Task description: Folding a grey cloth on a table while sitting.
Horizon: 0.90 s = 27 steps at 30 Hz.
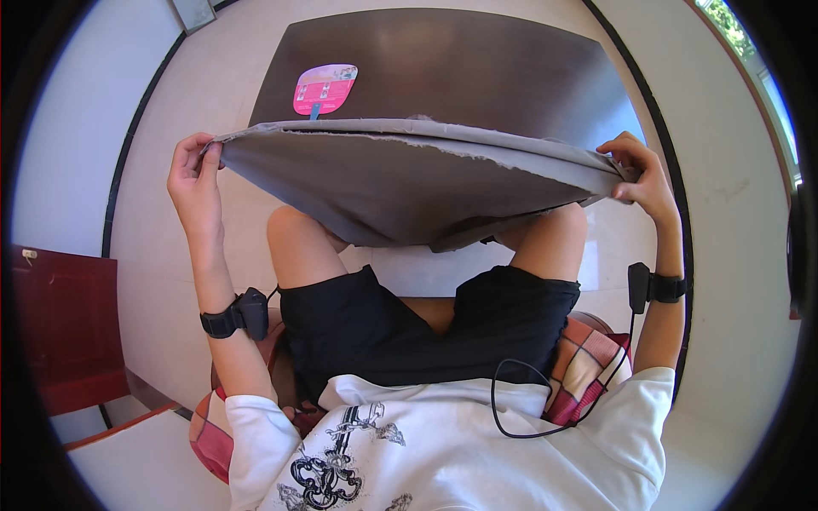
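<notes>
A grey cloth (pixel 383 175) with a frayed edge stretches between my two hands, above my knees and in front of the table. My left hand (pixel 198 166) pinches its left corner between thumb and fingers. At the opposite end, my right hand (pixel 639 175) grips the right corner, fingers bent over the edge. The upper border looks folded or doubled, and the middle sags down between my knees. What lies behind the cloth is hidden.
A dark brown table (pixel 460 68) stands ahead, with a pink hand fan (pixel 325 88) on its left part. I sit on a chair with a checked cushion (pixel 588 362). A black cable (pixel 496 400) loops by my right side. A dark red cabinet (pixel 68 328) is at the left.
</notes>
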Each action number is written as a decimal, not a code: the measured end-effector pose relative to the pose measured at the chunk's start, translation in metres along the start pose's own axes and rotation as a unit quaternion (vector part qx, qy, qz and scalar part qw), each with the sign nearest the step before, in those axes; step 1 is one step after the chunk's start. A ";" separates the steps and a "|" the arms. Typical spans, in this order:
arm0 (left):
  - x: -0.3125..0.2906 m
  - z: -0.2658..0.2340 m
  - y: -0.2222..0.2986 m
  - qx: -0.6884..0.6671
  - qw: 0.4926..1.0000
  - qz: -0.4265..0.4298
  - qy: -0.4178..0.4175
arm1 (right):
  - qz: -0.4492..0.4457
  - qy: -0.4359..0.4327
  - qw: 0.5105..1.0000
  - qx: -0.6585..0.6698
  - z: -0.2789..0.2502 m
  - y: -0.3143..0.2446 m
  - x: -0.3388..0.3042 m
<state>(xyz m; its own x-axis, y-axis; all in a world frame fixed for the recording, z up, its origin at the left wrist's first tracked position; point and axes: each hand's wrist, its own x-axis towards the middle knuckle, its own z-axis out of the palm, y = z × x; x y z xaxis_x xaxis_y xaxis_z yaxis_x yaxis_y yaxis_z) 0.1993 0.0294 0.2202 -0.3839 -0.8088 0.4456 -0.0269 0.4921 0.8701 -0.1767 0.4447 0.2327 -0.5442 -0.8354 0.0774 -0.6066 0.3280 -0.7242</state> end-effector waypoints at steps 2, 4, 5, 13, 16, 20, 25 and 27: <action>0.003 -0.003 -0.003 0.011 1.000 -0.001 0.010 | -0.045 -0.047 0.998 -0.006 0.004 -0.010 -0.002; 0.004 -0.009 -0.009 0.021 1.000 -0.003 0.018 | -0.017 -0.087 0.996 0.028 0.007 -0.007 -0.004; 0.004 -0.011 -0.012 0.024 1.000 -0.009 0.005 | -0.007 -0.094 0.995 0.022 0.013 -0.005 -0.005; 0.003 -0.015 -0.033 0.026 0.999 -0.025 -0.007 | -0.018 -0.123 0.992 -0.027 0.025 0.008 -0.014; 0.004 -0.019 -0.040 0.036 0.999 -0.028 0.014 | -0.028 -0.090 0.995 -0.041 0.025 0.015 -0.012; 0.005 -0.030 -0.049 0.046 0.998 -0.038 0.019 | 0.077 -0.041 0.987 0.136 0.023 0.025 -0.014; 0.000 -0.029 -0.045 0.044 0.998 -0.033 0.029 | 0.043 0.071 0.974 0.211 0.030 0.021 -0.013; -0.001 -0.029 -0.045 0.040 0.998 -0.024 0.032 | -0.016 0.195 0.961 0.196 0.038 0.024 -0.011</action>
<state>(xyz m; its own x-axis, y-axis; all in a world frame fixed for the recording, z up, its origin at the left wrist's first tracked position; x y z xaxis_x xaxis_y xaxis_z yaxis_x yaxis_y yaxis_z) 0.2277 -0.0017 0.1872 -0.3213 -0.8496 0.4182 -0.1192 0.4743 0.8722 -0.1634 0.4447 0.1890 -0.7509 -0.5881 0.3005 -0.4038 0.0487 -0.9136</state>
